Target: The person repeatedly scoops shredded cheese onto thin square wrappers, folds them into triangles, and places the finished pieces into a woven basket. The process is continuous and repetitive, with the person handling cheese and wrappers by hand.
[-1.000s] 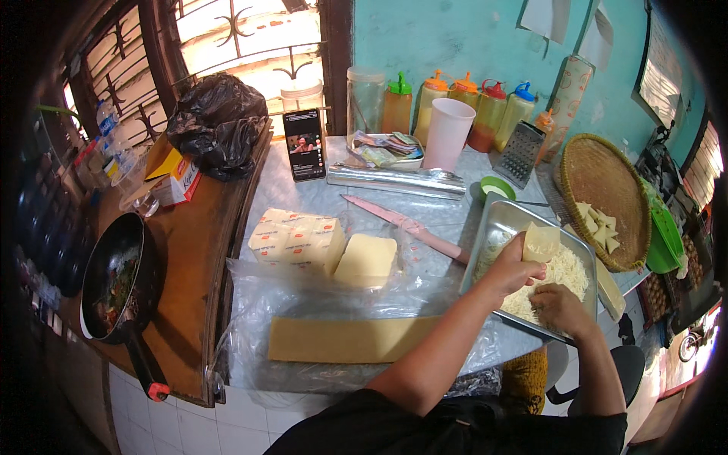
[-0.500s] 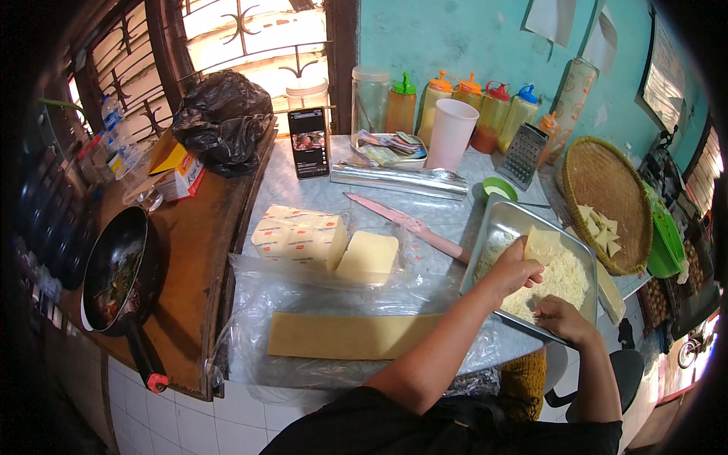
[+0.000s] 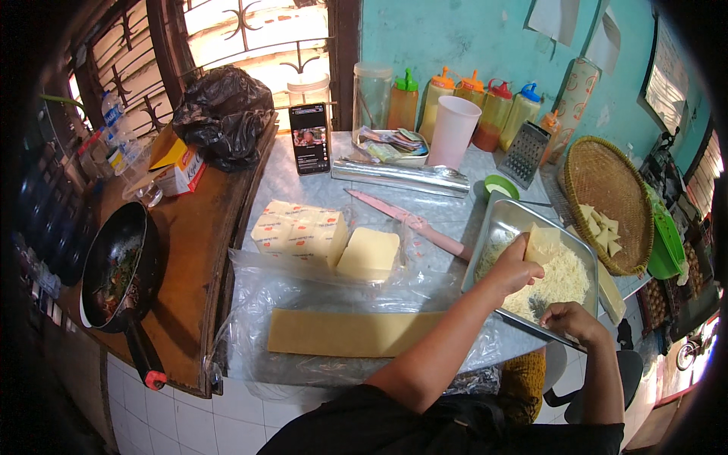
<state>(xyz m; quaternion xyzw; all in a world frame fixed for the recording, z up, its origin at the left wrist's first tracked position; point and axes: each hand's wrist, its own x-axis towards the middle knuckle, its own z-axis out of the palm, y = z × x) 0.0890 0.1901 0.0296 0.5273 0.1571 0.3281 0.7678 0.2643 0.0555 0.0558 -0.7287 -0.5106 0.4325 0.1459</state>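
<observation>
My left hand point(image 3: 516, 273) pinches a pale yellow folded piece of dough sheet point(image 3: 543, 246), holding it above a metal tray point(image 3: 497, 214). Grated cheese point(image 3: 565, 273) lies heaped in that tray. At the tray's near right edge is my right hand point(image 3: 574, 321), its fingers curled together beside a bare patch in the cheese; what they hold, if anything, is hidden. A long strip of dough sheet point(image 3: 334, 332) rests on clear plastic point(image 3: 254, 280), its right end behind my left forearm. Behind it stand a wrapped block point(image 3: 296, 231) and a cut pale-yellow block point(image 3: 369, 255).
A pink knife point(image 3: 413, 221) lies left of the tray. Behind are a phone point(image 3: 309, 140), a foil roll point(image 3: 402, 179), a cup point(image 3: 453, 130), a box grater point(image 3: 523, 152) and sauce bottles. At right, a woven basket point(image 3: 610, 178) holds folded pieces; a pan point(image 3: 114, 265) sits left.
My right hand has drawn back slightly from the cheese toward the tray's near right rim, its fingers more curled. My left hand keeps the dough piece nearly in place.
</observation>
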